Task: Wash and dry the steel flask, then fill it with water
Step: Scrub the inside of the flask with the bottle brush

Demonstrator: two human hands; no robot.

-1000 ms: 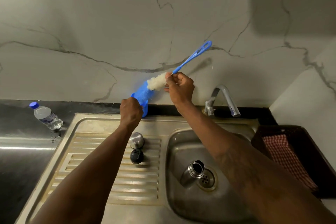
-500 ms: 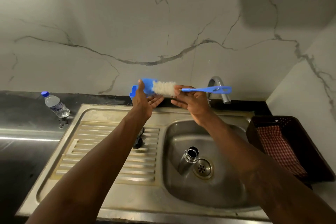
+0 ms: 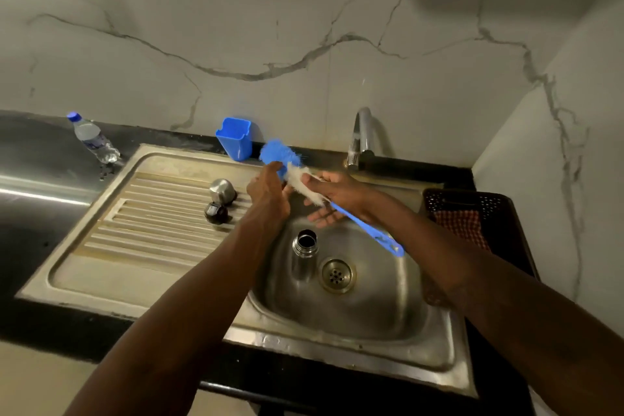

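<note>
Brush (image 3: 304, 186) lower now, flask (image 3: 304, 255) below fingers (image 3: 324, 218)

I see open room above the flask (image 3: 304, 257) mouth; the brush (image 3: 371, 231) slants across the sink (image 3: 388, 311) behind it.

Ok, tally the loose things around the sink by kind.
Flask: 1
Flask lids: 2, steel cap and black stopper
Brush: 1
Blue holder: 1
Water bottle: 1
Basket: 1
Checked cloth: 1
Total: 8
</note>
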